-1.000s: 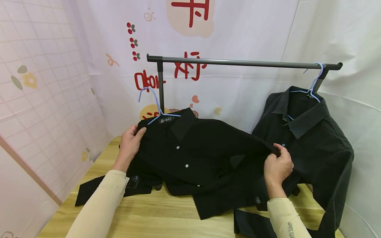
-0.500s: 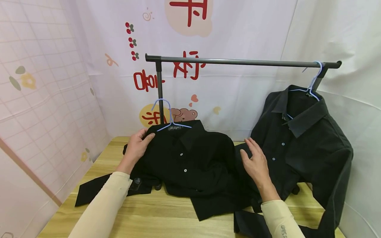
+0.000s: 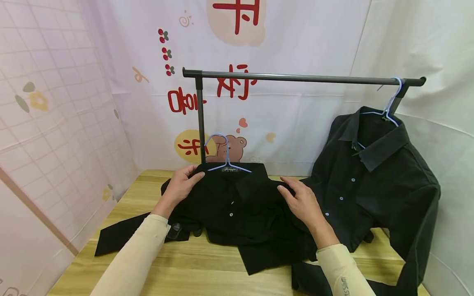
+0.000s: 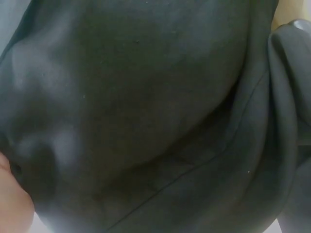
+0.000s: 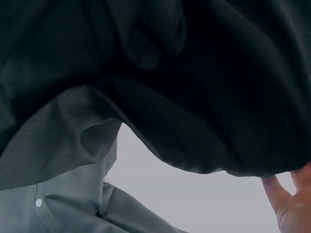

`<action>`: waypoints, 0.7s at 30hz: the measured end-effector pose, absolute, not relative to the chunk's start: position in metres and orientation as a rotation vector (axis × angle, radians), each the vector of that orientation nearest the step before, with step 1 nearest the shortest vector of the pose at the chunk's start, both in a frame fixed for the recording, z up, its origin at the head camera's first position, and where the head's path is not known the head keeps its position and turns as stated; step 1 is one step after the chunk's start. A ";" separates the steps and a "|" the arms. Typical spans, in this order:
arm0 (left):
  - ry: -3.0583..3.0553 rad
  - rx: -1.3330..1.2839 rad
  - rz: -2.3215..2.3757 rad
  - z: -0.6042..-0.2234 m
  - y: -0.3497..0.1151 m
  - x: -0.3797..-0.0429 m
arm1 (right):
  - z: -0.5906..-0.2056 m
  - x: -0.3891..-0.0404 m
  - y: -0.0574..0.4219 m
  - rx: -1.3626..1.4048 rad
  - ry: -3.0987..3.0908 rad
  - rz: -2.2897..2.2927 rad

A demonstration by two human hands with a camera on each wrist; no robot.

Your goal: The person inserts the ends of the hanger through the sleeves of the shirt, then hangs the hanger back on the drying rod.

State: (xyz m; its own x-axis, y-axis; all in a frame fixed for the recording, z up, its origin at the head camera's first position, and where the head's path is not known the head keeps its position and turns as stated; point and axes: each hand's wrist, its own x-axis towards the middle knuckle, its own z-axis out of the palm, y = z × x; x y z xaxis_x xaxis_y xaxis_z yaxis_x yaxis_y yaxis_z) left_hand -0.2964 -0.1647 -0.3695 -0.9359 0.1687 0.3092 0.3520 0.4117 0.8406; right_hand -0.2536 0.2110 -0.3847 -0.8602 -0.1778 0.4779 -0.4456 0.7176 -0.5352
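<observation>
A black button-up shirt lies bunched on the table, its collar raised at the back. Inside the neck sits a light-blue hanger, with its hook upright above the collar. My left hand pinches the shirt at the left shoulder, thumb in front. At the opposite shoulder my right hand has its fingers fairly straight, meeting the edge of the cloth. Black cloth fills most of both wrist views; the right fingertips reach its lower edge. Fingers behind the left shoulder are hidden.
A dark metal rail stands behind the table. At its right end a second black shirt hangs on another light-blue hanger, its sleeve trailing onto the table. A printed white curtain backs everything.
My right hand has let go of the outstretched sleeve and moved left to the right shoulder. The left hand, collar and hanger have shifted right and lower.
</observation>
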 end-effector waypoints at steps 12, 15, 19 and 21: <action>-2.522 -0.544 -1.627 -0.382 -0.156 -0.295 | -0.396 -0.230 0.210 0.574 -2.588 1.156; -2.571 -0.478 -1.494 -0.385 -0.152 -0.296 | -0.398 -0.222 0.212 0.486 -2.576 1.178; -2.618 -0.393 -1.386 -0.390 -0.156 -0.299 | -0.399 -0.211 0.222 0.381 -2.579 1.228; -2.624 -0.364 -1.409 -0.394 -0.162 -0.301 | -0.399 -0.206 0.230 0.345 -2.577 1.251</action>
